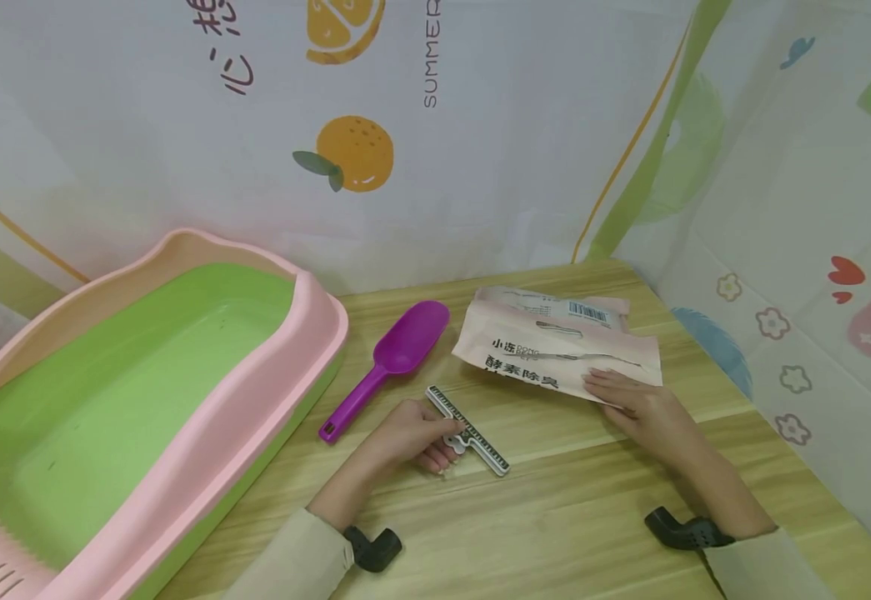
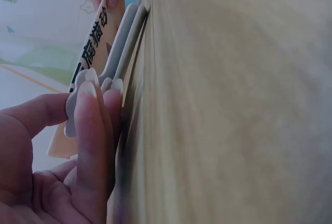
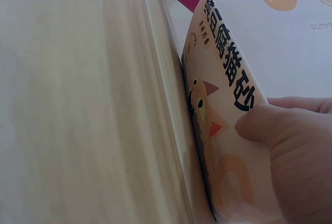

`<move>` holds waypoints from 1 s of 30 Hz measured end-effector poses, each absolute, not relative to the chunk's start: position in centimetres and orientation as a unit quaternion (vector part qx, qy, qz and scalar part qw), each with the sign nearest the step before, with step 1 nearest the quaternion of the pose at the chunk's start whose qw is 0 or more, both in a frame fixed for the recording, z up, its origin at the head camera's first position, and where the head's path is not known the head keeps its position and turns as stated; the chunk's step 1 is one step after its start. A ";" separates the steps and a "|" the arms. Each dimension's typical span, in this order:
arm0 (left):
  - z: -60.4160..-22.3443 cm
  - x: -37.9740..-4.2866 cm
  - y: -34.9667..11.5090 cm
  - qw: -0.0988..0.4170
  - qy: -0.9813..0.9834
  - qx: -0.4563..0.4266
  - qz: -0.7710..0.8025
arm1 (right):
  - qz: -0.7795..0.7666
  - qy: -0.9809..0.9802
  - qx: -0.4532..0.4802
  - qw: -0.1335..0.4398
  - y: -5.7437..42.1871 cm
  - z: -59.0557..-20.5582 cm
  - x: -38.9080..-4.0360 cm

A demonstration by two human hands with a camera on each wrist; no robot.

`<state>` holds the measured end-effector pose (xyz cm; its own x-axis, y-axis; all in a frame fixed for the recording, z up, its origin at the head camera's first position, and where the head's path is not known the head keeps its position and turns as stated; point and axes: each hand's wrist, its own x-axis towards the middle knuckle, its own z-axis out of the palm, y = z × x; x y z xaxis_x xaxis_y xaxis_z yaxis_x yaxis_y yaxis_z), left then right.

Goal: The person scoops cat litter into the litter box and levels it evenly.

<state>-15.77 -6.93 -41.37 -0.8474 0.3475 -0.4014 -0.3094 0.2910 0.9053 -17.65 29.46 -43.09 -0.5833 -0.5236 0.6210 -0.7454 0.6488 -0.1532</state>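
My left hand (image 1: 416, 433) pinches a white bag clip (image 1: 491, 454) with a dark ruled strip along its bar, close over the table. In the left wrist view the thumb and fingers are on the handles of the clip (image 2: 124, 42). A pale pink bag of cat litter (image 1: 555, 354), printed with dark characters, lies to the right with its top folded over. My right hand (image 1: 645, 408) holds its near right edge. The right wrist view shows the thumb pressed on the printed face of the bag (image 3: 223, 146), which bears a cat drawing, with fingers behind it.
A purple scoop (image 1: 408, 337) lies on the wooden table (image 1: 555, 517) between the bag and a litter box (image 1: 322, 321). That box is large, with a pink rim and green inside, and fills the left side. Printed cloth (image 1: 480, 167) hangs behind and at the right.
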 end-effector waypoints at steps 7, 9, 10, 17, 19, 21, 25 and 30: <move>-40.9 -15.5 -6.8 0.196 0.828 0.041 0.524 | 0.197 -0.871 0.361 0.269 29.3 -42.8 -17.5; -40.7 -15.3 -6.7 0.161 0.853 0.051 0.495 | 0.191 -0.875 0.356 0.267 29.3 -42.8 -17.5; -40.6 -15.2 -6.6 0.146 0.863 0.054 0.481 | 0.189 -0.876 0.355 0.266 29.3 -42.8 -17.5; -40.2 -14.8 -6.3 0.106 0.896 0.046 0.429 | 0.185 -0.880 0.352 0.262 29.3 -42.9 -17.5; -40.2 -14.8 -6.2 0.105 0.897 0.043 0.427 | 0.184 -0.880 0.351 0.262 29.3 -42.9 -17.5; -40.2 -14.8 -6.2 0.103 0.898 0.043 0.426 | 0.183 -0.881 0.349 0.261 29.3 -42.9 -17.5; -40.2 -14.8 -6.3 0.099 0.897 0.044 0.429 | 0.184 -0.882 0.348 0.261 29.3 -42.8 -17.6; -40.2 -14.9 -6.4 0.100 0.895 0.043 0.433 | 0.185 -0.877 0.355 0.265 29.2 -42.8 -17.6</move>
